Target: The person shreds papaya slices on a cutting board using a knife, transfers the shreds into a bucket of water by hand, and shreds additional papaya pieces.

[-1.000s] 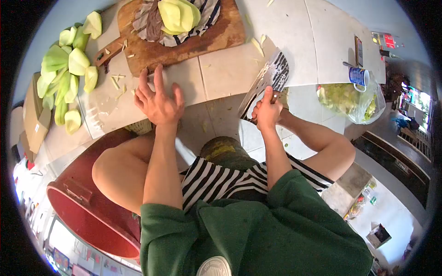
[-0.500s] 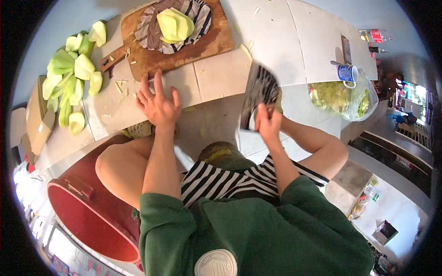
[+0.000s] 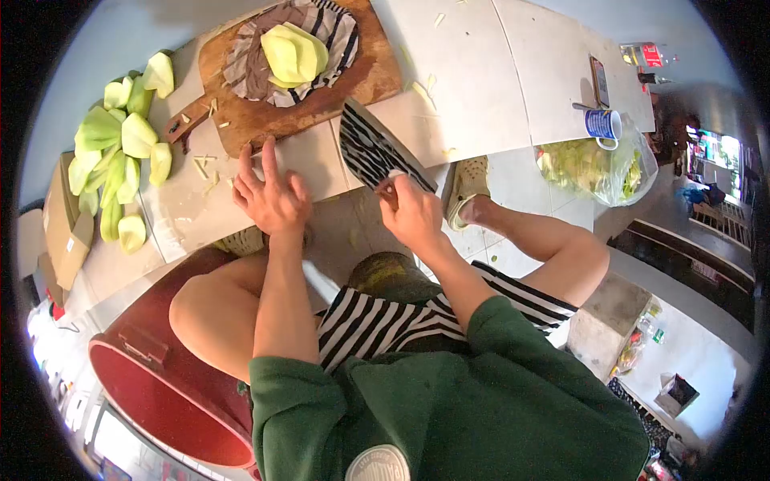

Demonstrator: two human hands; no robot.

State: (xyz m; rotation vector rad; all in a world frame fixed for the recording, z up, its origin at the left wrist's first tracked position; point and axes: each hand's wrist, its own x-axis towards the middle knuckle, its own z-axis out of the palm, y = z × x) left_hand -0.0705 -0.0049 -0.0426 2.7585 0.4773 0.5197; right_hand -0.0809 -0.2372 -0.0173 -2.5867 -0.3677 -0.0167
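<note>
My right hand [image 3: 412, 212] grips a cleaver [image 3: 381, 151] whose wide blade mirrors black and white stripes. The blade is held over the front edge of the tiled counter [image 3: 449, 72], just right of the cutting board. My left hand [image 3: 274, 196] rests with fingers spread at the counter's front edge, its fingertips by the near edge of the wooden cutting board [image 3: 377, 76]. On the board a brown and striped cloth [image 3: 241, 68] lies bunched under a stack of pale green peeled pieces of fruit or vegetable [image 3: 293, 54]. My left hand holds nothing.
More pale green pieces [image 3: 139, 136] are piled at the left, beside a cardboard box [image 3: 68, 228]. Thin scraps dot the counter. To the right are a blue cup [image 3: 600, 124], a phone [image 3: 598, 78] and a plastic bag of greens [image 3: 589, 172]. A red bin [image 3: 168, 401] stands lower left.
My right hand has swung left with the cleaver, bringing the blade close to the board's right corner. My left hand has barely moved. The view has shifted slightly.
</note>
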